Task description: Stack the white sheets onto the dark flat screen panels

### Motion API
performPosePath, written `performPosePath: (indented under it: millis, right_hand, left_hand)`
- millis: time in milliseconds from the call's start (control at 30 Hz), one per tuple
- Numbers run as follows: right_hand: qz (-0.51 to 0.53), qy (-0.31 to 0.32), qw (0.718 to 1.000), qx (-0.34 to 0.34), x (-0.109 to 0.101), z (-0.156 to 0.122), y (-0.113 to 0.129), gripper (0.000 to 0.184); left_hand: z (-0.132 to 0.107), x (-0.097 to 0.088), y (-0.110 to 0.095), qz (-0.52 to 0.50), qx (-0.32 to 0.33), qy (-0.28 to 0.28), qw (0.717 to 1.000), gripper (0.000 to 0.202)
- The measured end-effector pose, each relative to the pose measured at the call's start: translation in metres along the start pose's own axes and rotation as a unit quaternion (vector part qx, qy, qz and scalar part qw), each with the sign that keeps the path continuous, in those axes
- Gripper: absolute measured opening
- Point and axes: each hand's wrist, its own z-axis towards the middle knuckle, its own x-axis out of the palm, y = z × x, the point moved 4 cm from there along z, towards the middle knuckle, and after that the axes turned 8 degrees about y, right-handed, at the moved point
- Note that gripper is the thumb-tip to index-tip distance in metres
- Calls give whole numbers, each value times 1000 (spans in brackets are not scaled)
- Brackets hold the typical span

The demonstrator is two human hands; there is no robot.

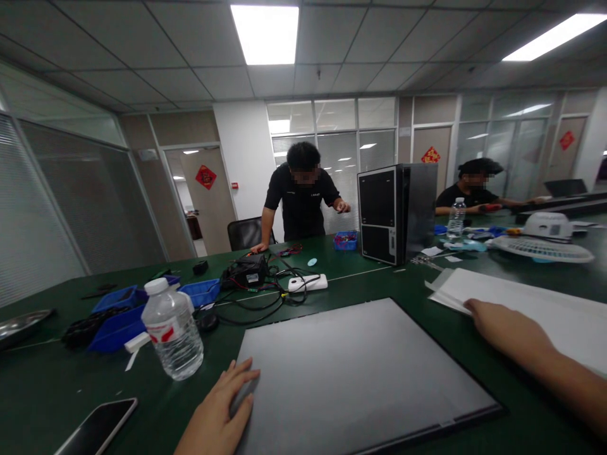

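Nearest the camera, a wide grey panel (351, 373) lies face up on the green bench (33, 385), dark rim showing along its far, right and near edges; laid flat, it probably rests steadily across its whole breadth. The person's left hand (218, 411) sits on its left edge, fingers spread apart and gripping nothing, perhaps to keep the panel from sliding.

Next in size come the white sheets (535, 303), stretching off to the right beyond the panel. The right hand (512, 335) is clamped on their near edge towards the left corner, most of its fingers hidden; a hold at the margin seems to leave the broad faces uncreased.

Upright on the far side of the panel stands a black computer tower (398, 212), set back well apart from both hands, which likely leaves the near space free for flat pieces. A black device (244, 270) rests left of it among loose cables, too tangled to trace.

Smaller again, a blue tray (118, 332) sits to the left, its raised walls presumably there to contain small parts. The water bottle (173, 335) stands capped and upright just beside the panel's left side, and a phone (102, 430) lies flat near the bench's front, apparently kept clear of the panel.
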Motion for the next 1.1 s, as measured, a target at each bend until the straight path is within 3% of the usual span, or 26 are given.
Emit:
performPosePath:
  millis: [167, 267, 400, 500, 633, 700, 767, 967, 1100]
  right_hand:
    - [-57, 6, 998, -13, -16, -13, 41, 45]
    - [-42, 8, 993, -110, -19, -32, 90, 41]
    - [43, 50, 962, -264, -13, -57, 143, 43]
    - [61, 30, 962, -263, -12, -54, 140, 48]
    - [36, 48, 985, -165, -9, -32, 98, 48]
    - [31, 77, 984, -156, -7, -27, 87, 48]
    - [43, 94, 976, -190, -5, -30, 92, 49]
    - [134, 131, 929, -319, -2, -62, 142, 46]
    - [114, 100, 940, -305, -6, -55, 131, 45]
  left_hand:
    - [0, 2, 3, 3, 2, -6, 1000, 48]
    - [0, 2, 2, 9, 2, 1, 1000, 49]
    - [-1, 0, -1, 17, -3, 14, 1000, 51]
    - [-1, 0, -3, 20, -10, 19, 1000, 53]
    - [-2, 0, -4, 11, -7, 14, 1000, 51]
    - [-1, 0, -3, 0, -4, 9, 1000, 50]
    - [-1, -1, -3, -10, -3, 1, 1000, 48]
    - [-1, -2, -3, -27, 1, -3, 1000, 45]
    - [-2, -2, -4, -14, -8, 5, 1000, 47]
